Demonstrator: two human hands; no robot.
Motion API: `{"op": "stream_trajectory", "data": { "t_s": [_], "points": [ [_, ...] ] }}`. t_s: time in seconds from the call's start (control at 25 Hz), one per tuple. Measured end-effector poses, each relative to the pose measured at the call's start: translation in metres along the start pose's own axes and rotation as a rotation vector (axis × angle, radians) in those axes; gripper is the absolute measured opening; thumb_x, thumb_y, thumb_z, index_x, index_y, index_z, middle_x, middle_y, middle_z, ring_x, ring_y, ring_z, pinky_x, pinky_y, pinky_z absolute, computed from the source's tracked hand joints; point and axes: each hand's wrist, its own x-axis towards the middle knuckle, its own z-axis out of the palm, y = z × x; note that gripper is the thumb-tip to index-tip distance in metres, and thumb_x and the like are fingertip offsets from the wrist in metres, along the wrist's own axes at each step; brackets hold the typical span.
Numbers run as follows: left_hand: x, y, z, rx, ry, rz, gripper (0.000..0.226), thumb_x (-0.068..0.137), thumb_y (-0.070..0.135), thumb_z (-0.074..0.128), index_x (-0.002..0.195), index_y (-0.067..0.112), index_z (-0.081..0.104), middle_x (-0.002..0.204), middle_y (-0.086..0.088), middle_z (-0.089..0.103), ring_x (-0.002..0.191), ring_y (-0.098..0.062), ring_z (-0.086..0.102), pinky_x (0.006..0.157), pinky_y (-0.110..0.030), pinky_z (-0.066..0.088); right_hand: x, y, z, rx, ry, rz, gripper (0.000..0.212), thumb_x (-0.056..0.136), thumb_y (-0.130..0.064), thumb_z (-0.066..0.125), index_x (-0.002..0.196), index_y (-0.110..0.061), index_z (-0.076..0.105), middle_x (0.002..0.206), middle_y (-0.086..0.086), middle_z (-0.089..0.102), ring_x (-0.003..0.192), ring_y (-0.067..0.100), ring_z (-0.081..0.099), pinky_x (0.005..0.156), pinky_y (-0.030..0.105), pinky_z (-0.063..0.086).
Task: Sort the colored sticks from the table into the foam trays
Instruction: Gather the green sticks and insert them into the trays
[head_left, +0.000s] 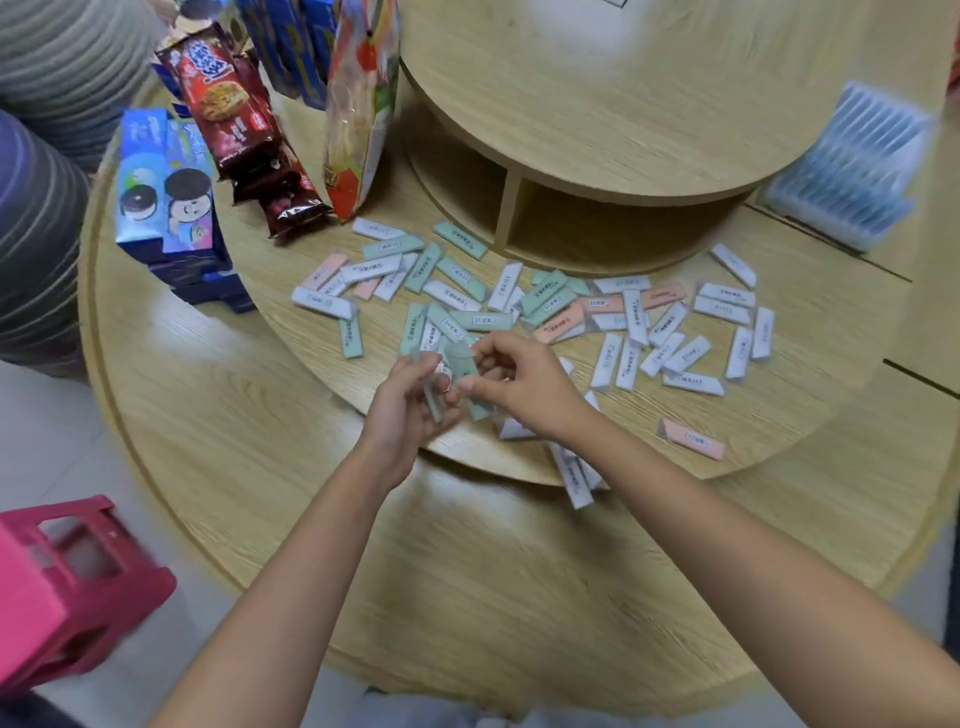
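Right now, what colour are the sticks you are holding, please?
The sticks are pale green, head view.

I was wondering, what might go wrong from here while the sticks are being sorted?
1. A few white sticks overhang the edge of the tier beside the right forearm; a brush could knock them down.
2. The left hand grips several green sticks while the right hand pinches one; the bundle could slip.
3. Colours overlap in the pile, so a grab may lift the wrong one.
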Motion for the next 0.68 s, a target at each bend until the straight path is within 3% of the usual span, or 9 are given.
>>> {"op": "stream_trajectory", "data": {
  "t_s": [0.12,0.2,0.32,0.4,0.52,0.68],
  "points": [
    [-0.003,-0.001,-0.003,-0.05,-0.08,-0.035,0.03,0.09,0.03,0.046,0.103,0.009,0.063,0.095,-0.007,0.071,0.086,-0.019,0.069,0.071,-0.03,0.053,-0.003,-0.004,0.022,-0.02,-0.003,0.032,0.018,0.076,-0.009,0.075,0.088,-0.014,0.063,0.077,-0.002,0.06,0.065,0.005,0.053,0.067,0.017,0.046],
    [-0.004,-0.001,-0.006,-0.116,-0.105,-0.042,0.027,0.089,0.03,0.048,0.099,0.009,0.061,0.09,-0.005,0.07,0.082,-0.016,0.068,0.067,-0.028,0.054,-0.005,-0.009,0.033,-0.085,0.008,-0.003,0.016,0.077,-0.009,0.074,0.089,-0.014,0.064,0.08,0.001,0.063,0.068,0.007,0.056,0.068,0.017,0.046],
    [-0.005,-0.001,-0.011,-0.22,-0.127,-0.063,0.018,0.089,0.025,0.049,0.093,0.01,0.059,0.076,-0.003,0.065,0.068,-0.014,0.065,0.056,-0.026,0.053,-0.005,-0.014,0.046,-0.187,-0.005,-0.073,0.018,0.078,-0.013,0.072,0.095,-0.009,0.066,0.09,0.01,0.062,0.082,0.019,0.058,0.077,0.029,0.047],
    [-0.004,-0.002,-0.016,-0.191,-0.127,-0.093,0.017,0.09,0.022,0.05,0.097,0.011,0.06,0.08,-0.002,0.067,0.072,-0.014,0.066,0.059,-0.028,0.054,-0.001,-0.015,0.043,-0.219,0.006,-0.072,0.019,0.082,-0.016,0.069,0.1,-0.011,0.068,0.095,0.009,0.062,0.089,0.018,0.057,0.08,0.029,0.046],
    [0.0,-0.003,-0.028,-0.192,-0.079,-0.135,0.024,0.088,0.014,0.054,0.112,0.013,0.051,0.094,-0.004,0.065,0.085,-0.018,0.065,0.073,-0.031,0.053,0.012,-0.007,0.022,-0.313,0.165,-0.05,0.015,0.086,-0.015,0.063,0.099,-0.011,0.068,0.099,0.004,0.064,0.091,0.014,0.057,0.081,0.026,0.045],
    [0.001,-0.002,-0.037,-0.176,0.003,-0.143,0.027,0.09,-0.001,0.048,0.114,0.012,0.05,0.093,-0.007,0.065,0.081,-0.018,0.066,0.069,-0.031,0.055,0.029,0.014,0.007,-0.642,0.177,0.06,0.019,0.089,-0.023,0.06,0.103,-0.011,0.063,0.106,0.006,0.058,0.092,0.018,0.054,0.072,0.028,0.042]
  ]
}}
